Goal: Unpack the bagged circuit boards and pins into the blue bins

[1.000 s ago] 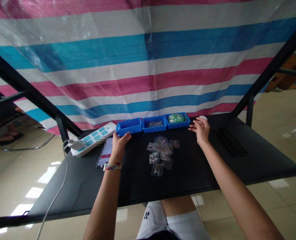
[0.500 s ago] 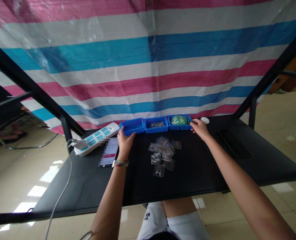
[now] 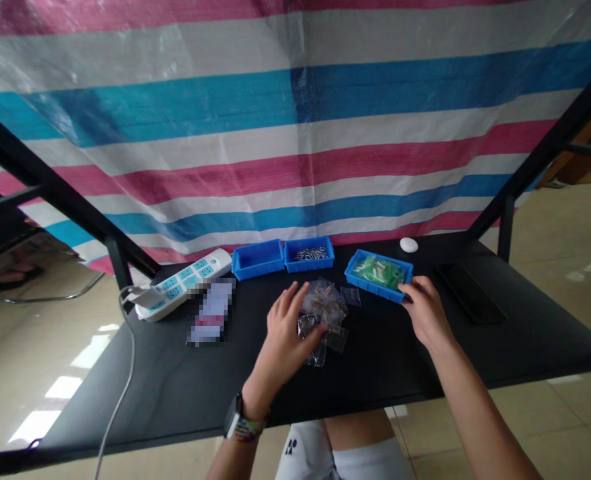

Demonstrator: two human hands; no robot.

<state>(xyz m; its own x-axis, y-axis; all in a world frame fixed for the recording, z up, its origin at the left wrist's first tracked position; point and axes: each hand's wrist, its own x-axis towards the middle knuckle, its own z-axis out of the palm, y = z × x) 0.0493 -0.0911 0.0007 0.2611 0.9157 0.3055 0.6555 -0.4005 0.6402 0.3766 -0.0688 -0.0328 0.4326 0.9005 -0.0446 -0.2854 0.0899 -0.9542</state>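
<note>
the right hand (image 3: 426,313) grips the 4 o'clock corner of the blue bin of green parts (image 3: 371,287), set askew on the black tabletop (image 3: 175,380) at 3 o'clock of the pile of small clear bags (image 3: 328,300). the left hand (image 3: 285,337) lies spread open on that pile.

No words or numbers could be read anywhere. The card (image 3: 212,313) beside the power strip (image 3: 180,283) was blurred out (whatever print it carried was lost). A small dark logo (image 3: 294,445) stood on the white shorts (image 3: 365,463), too small to make out. The bags (image 3: 325,308) and the green-filled tray (image 3: 379,275) showed no legible label.
</note>
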